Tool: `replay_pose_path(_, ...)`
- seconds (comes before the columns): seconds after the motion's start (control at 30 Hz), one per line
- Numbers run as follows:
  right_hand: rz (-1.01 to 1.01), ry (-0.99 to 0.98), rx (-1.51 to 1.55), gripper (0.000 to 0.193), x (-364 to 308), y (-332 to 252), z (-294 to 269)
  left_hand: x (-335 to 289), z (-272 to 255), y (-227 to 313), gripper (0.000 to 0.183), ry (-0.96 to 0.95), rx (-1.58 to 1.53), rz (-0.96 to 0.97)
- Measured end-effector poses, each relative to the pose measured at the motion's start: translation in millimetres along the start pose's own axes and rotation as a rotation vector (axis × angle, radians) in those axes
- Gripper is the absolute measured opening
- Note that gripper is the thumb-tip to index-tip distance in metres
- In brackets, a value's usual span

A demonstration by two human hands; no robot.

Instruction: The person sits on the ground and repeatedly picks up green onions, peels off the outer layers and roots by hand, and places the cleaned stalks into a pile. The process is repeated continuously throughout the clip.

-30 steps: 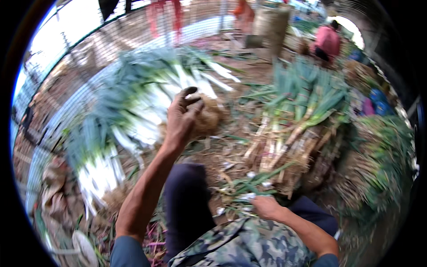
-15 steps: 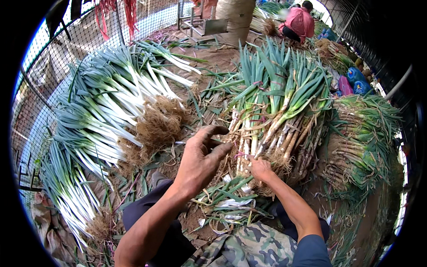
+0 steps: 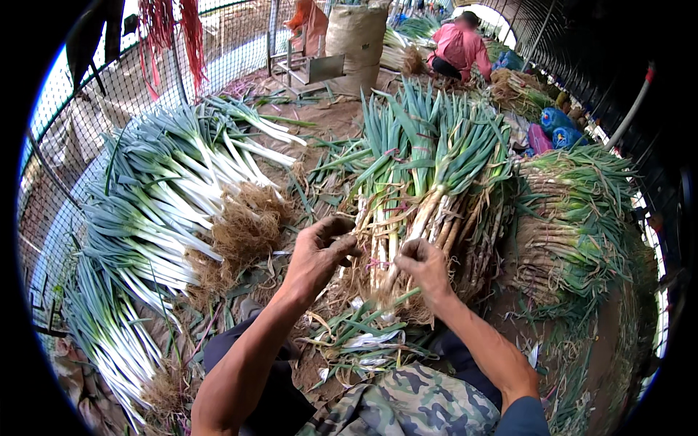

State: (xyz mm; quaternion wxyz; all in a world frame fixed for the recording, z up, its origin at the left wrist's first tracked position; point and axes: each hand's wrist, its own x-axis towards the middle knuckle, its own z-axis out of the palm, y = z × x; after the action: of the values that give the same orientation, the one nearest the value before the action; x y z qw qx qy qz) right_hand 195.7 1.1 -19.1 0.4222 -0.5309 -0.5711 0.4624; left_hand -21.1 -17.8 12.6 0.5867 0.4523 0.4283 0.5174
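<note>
A bundle of long green onions [image 3: 419,150] lies before me, leaves pointing away, dry brown skins and roots toward me. Thin pink ties cross it. My left hand [image 3: 320,251] is beside its left edge, fingers curled with a gap between thumb and fingertips and nothing visible in it. My right hand [image 3: 425,270] is at the lower stalks, thumb and fingers pinched together against a pale stalk [image 3: 422,218]. Whatever lies between those fingertips is too small to make out. The root ends below the hands are blurred.
Cleaned green onions [image 3: 174,211] with white stems spread at the left; more bundles [image 3: 567,218] lie at the right. Leaf scraps [image 3: 371,338] litter the ground near my knees. Farther off are a metal stand [image 3: 323,69], a large sack [image 3: 356,47] and a person in pink [image 3: 462,47].
My right hand has drawn back from the pink tie, up and to the right, its fingers now curled inward. My left hand has its fingers a little more curled. The whole view has shifted slightly.
</note>
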Motion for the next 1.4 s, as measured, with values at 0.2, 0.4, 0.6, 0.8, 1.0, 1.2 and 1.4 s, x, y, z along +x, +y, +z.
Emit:
replay_pose_path(0.2,-0.214,-0.371,-0.156,0.013,-117,-41,19,9,24,-27,0.037,-0.131,-0.378,-0.252)
replay_pose_path(0.4,-0.153,-0.395,-0.272,0.039,-151,17,19,8,6,-35,0.026,0.014,-0.401,-0.129)
replay_pose_path(0.6,0.222,-0.307,0.138,0.041,-122,36,4,0,9,-18,0.039,-0.014,-0.539,-0.031)
replay_pose_path(0.8,0.026,-0.291,-0.022,0.027,-110,68,-13,7,6,-13,0.034,-0.08,-0.424,0.078)
replay_pose_path(1.0,0.005,-0.205,-0.194,0.034,-114,49,-12,15,-8,-11,0.027,0.095,-0.507,0.06)
replay_pose_path(1.2,-0.031,-0.191,0.036,0.046,-110,46,-11,15,-9,-5,0.022,0.163,-0.637,0.083)
replay_pose_path(1.4,0.392,-0.636,0.863,0.048,-114,23,-5,10,-12,-6,0.026,0.122,-0.845,0.028)
